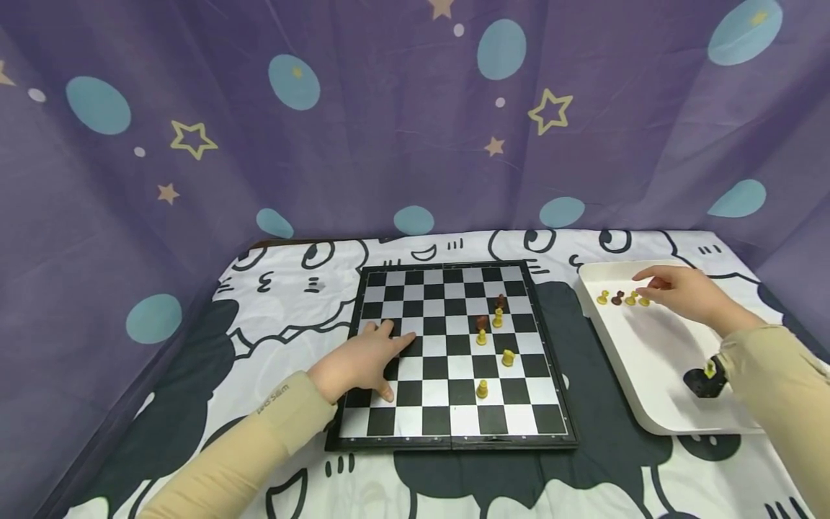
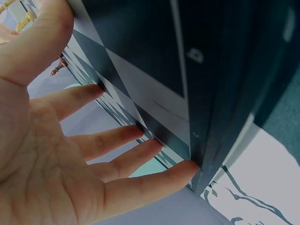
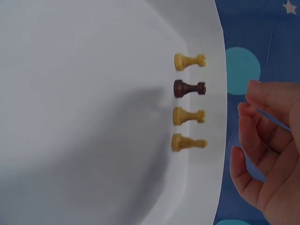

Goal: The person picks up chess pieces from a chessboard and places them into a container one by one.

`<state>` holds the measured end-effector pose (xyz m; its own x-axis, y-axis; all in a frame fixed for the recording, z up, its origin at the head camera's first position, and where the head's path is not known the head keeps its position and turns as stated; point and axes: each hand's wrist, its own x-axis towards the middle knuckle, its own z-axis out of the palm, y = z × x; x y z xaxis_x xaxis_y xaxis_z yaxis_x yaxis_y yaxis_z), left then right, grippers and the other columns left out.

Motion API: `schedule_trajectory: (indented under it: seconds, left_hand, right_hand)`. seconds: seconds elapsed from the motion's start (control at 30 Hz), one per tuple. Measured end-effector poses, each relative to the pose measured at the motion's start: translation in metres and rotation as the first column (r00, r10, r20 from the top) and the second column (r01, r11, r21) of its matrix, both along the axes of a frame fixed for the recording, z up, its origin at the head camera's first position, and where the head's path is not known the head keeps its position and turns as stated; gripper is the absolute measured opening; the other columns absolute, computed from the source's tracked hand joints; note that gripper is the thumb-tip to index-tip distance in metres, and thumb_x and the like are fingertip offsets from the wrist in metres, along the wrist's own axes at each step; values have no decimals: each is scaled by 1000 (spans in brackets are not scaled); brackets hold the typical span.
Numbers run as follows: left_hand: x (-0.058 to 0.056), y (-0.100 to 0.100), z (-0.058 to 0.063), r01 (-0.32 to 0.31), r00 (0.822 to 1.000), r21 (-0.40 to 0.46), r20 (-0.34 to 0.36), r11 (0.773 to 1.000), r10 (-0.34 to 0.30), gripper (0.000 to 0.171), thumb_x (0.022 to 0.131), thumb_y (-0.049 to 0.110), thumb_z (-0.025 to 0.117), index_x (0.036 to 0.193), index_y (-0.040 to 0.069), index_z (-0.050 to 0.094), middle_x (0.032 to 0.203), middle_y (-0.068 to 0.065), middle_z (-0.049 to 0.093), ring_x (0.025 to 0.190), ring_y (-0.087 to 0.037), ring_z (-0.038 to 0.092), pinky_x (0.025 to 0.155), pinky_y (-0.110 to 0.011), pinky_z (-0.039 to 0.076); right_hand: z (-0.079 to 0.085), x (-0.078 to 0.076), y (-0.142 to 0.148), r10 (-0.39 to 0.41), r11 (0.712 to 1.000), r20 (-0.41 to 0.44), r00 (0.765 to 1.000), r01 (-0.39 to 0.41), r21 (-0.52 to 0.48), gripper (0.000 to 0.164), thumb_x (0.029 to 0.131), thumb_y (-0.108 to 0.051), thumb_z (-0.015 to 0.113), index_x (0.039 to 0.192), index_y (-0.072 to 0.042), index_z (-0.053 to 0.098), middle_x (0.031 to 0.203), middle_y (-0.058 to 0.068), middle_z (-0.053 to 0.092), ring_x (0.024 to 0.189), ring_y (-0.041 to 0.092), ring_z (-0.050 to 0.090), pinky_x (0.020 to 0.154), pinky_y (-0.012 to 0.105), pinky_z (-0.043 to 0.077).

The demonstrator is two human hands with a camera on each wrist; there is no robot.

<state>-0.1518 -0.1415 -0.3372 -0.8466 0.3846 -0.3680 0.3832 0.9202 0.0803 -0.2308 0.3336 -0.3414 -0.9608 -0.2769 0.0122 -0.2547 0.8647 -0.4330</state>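
Note:
My left hand [image 1: 366,357] rests with spread fingers on the left side of a black-and-white chessboard [image 1: 424,370]. In the left wrist view the fingertips [image 2: 187,169] touch the board's surface near its edge. My right hand [image 1: 684,294] hovers over the far end of a white tray [image 1: 655,389], fingers loosely bent and holding nothing. Close by in the tray stand a brown rook [image 3: 189,88], a yellow rook [image 3: 188,116], another yellow rook [image 3: 187,61] and a slimmer yellow chess piece [image 3: 187,143], all in a row.
On the board's right half are several yellow pieces, one a yellow piece [image 1: 482,389] near the front, and two brown pieces, including a brown piece [image 1: 482,322]. A patterned cloth [image 1: 285,303] covers the table. Behind it hangs a purple curtain [image 1: 363,130].

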Motion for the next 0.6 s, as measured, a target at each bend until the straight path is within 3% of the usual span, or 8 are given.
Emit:
schedule_trajectory:
  seconds: [0.33, 0.6]
  left_hand:
    - [0, 0, -1, 3, 1000, -2, -4, 1000, -3, 101, 58, 34, 87, 146, 18, 39, 141, -22, 40, 124, -41, 40, 98, -51, 43]
    - [0, 0, -1, -6, 1000, -3, -2, 1000, 6, 102, 57, 34, 87, 145, 18, 40, 141, -22, 40, 124, -41, 40, 97, -51, 44]
  right_hand:
    - [6, 7, -26, 83, 996, -102, 991, -86, -24, 23, 88, -11, 62, 108, 1, 66, 77, 2, 66, 64, -3, 49, 59, 23, 41]
    - [13, 14, -53, 163, 985, -111, 980, -168, -33, 21, 88, -11, 64, 106, -1, 66, 75, -1, 64, 63, 0, 51, 57, 24, 42]
